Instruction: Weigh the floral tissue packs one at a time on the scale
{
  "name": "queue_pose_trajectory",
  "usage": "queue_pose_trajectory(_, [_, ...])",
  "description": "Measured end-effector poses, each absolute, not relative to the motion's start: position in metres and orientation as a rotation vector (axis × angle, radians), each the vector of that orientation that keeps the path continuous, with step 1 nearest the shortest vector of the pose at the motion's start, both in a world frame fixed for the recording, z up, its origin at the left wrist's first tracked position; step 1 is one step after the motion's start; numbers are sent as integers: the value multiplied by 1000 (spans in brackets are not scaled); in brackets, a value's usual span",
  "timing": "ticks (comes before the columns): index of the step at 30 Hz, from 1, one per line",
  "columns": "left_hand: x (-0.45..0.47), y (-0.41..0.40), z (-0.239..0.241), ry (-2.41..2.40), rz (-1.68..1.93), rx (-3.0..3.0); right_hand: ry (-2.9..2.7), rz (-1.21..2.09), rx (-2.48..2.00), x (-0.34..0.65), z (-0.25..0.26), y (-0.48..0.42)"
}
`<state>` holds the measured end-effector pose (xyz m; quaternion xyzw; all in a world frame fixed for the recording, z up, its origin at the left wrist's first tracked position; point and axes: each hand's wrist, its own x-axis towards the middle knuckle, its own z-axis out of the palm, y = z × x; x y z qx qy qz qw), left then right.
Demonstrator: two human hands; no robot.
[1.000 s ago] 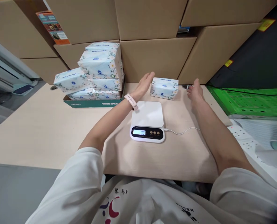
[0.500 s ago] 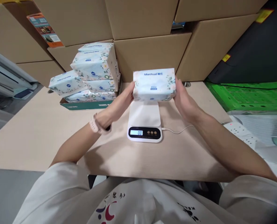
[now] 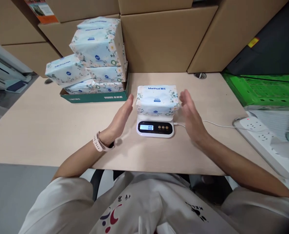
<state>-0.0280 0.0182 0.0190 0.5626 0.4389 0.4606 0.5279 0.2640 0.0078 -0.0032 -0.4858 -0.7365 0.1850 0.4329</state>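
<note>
A pale blue flowered tissue pack (image 3: pixel 157 100) lies flat on the white kitchen scale (image 3: pixel 155 127), whose lit display reads 0.0. My left hand (image 3: pixel 119 119) hovers just left of the pack, fingers straight and apart from it. On the other side, my right hand (image 3: pixel 190 116) is held the same way, a small gap from the pack's right end. Neither hand holds anything. A pink watch sits on my left wrist.
Several more tissue packs (image 3: pixel 95 61) are piled in a green tray (image 3: pixel 95 97) at the back left. Cardboard boxes (image 3: pixel 166 39) wall the table's far edge. A white cable runs from the scale to a power strip (image 3: pixel 258 135) at right. A green crate (image 3: pixel 263 89) lies beyond.
Both hands picked the pack up from the back of the table, carried it toward me, set it on the scale and let go. They now stand slightly apart from it.
</note>
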Motion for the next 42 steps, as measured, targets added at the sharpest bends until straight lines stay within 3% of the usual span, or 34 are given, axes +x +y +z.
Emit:
queue_pose_trajectory(6, [-35,-4,-12,1203,1525,1470,-1706,-15,-947,278,-14,-13])
queue_pose_trajectory(11, [-29,-8,-16,1114,1665,1572,-1573,-177,-765,288,-16,7])
queue_pose_trajectory(19, [-27,-7,-19,1055,1672,1531,-1590,-149,-687,290,-15,8])
queue_pose_trajectory(27, [-26,-7,-17,1183,1604,1479,-1579,-125,-1008,282,-7,-9])
queue_pose_trajectory(33, [-27,-7,-16,1185,1598,1491,-1573,40,-891,280,-6,-11])
queue_pose_trajectory(42, [-28,-7,-17,1141,1582,1485,-1913,444,-1308,282,-8,-21])
